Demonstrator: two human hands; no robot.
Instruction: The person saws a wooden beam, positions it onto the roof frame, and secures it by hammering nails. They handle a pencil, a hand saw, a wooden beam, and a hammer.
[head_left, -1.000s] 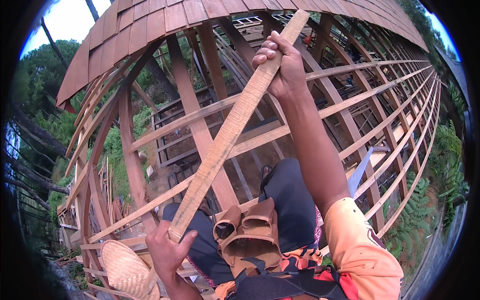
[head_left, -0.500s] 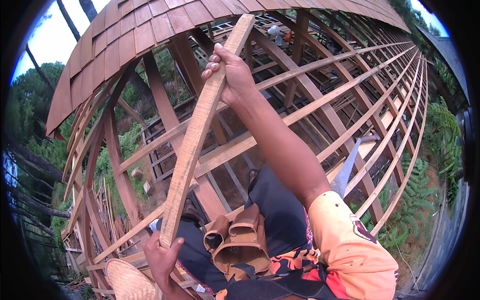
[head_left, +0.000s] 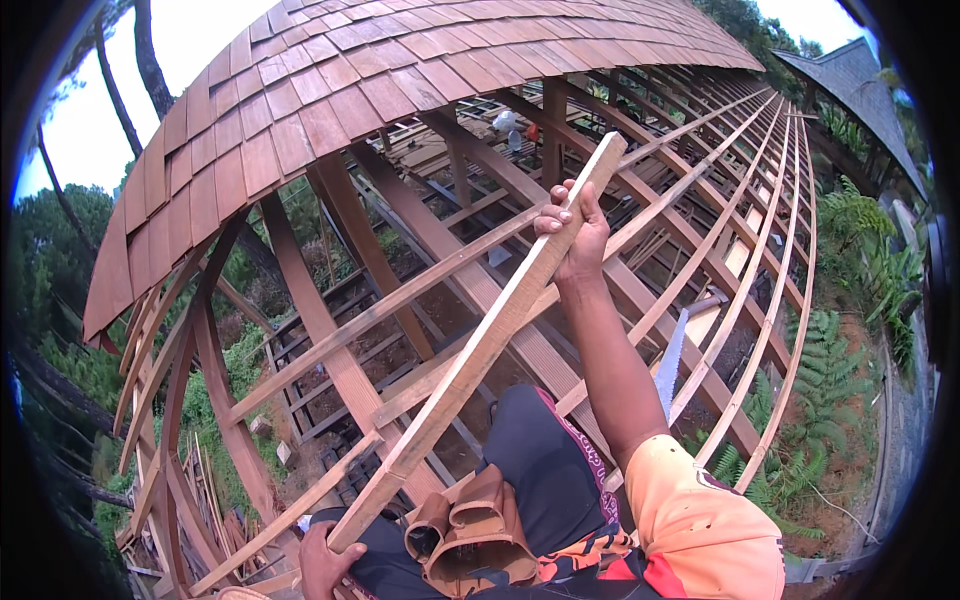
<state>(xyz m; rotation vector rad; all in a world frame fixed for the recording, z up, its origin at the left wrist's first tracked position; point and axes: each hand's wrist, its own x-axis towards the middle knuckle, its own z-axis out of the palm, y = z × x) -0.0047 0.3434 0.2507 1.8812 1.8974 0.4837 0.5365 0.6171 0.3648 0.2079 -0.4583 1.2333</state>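
Observation:
A long, squared wooden batten (head_left: 492, 345) slants across my front, its far end up and to the right. My right hand (head_left: 580, 230) is wrapped round it near that far end. At the lower end, my left hand (head_left: 325, 562) grips the batten beside my left thigh. The batten passes above the roof framing; whether it touches the framing, I cannot tell. At my waist hangs a brown leather tool pouch (head_left: 482, 545) with several pockets. A handsaw (head_left: 670, 365) rests among the battens beyond my right forearm.
Reddish wooden shingles (head_left: 330, 85) cover the roof above. Below them run rafters (head_left: 318, 325) and long curved battens (head_left: 745, 290), with open gaps down to the ground. A white bag (head_left: 505, 120) lies inside the frame. Ferns (head_left: 815, 370) grow at the right.
The batten's far end has swung right and down with my right hand, so it lies more slanted. My left hand has moved lower, still on the near end. The view has shifted too.

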